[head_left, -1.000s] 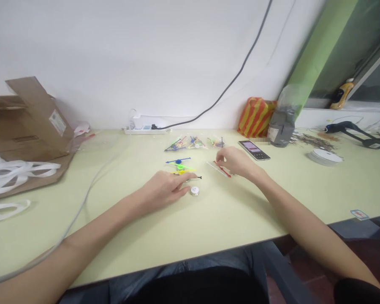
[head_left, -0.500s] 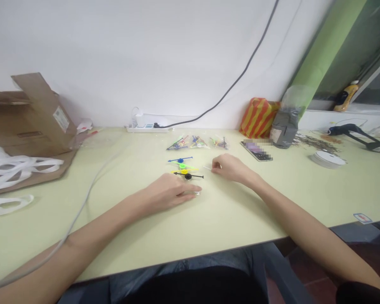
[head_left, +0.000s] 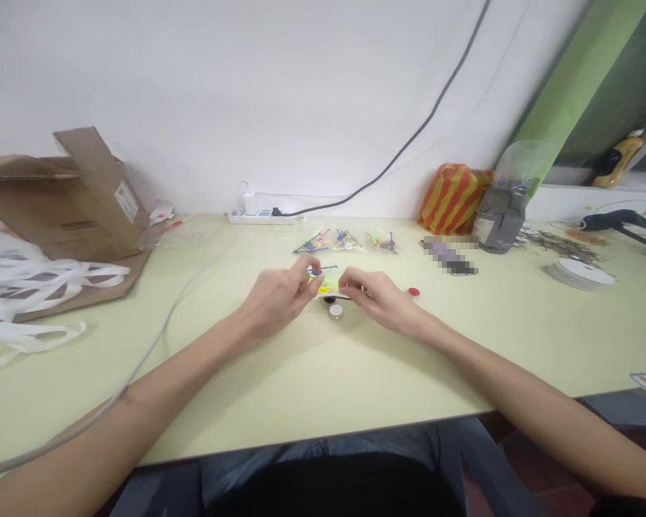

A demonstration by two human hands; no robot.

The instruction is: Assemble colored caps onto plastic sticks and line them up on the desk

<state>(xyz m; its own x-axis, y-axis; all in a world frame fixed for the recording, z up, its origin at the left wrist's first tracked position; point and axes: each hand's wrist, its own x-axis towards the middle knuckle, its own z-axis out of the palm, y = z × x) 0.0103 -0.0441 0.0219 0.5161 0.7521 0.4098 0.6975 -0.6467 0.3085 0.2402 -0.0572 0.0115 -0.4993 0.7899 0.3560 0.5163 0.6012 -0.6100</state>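
Observation:
My right hand (head_left: pixel 380 296) pinches one end of a thin white strip (head_left: pixel 331 294) just above the table. My left hand (head_left: pixel 280 293) hovers at the strip's other end, thumb and forefinger curved but apart. Below the strip sits a small round white-topped piece (head_left: pixel 336 312). Next to it a black arrow spinner (head_left: pixel 329 300) lies partly hidden. Yellow and green spinners (head_left: pixel 327 286) and a blue arrow spinner (head_left: pixel 328 268) are lined up behind, partly covered by my fingers. A small red-topped round piece (head_left: pixel 414 292) rests beyond my right wrist.
Several clear bags of coloured parts (head_left: pixel 347 240) lie behind the spinners. A phone (head_left: pixel 449 257), striped bag (head_left: pixel 453 201), dark container (head_left: pixel 500 219) and white ribbon roll (head_left: pixel 580 274) stand right. A cardboard box (head_left: pixel 80 208), white straps (head_left: pixel 59 276) and a grey cable (head_left: pixel 164 323) are left.
My left hand has lifted off the small round white-topped piece and moved back and up. My right hand has brought the white strip left, over that piece. The red-topped piece has come into view.

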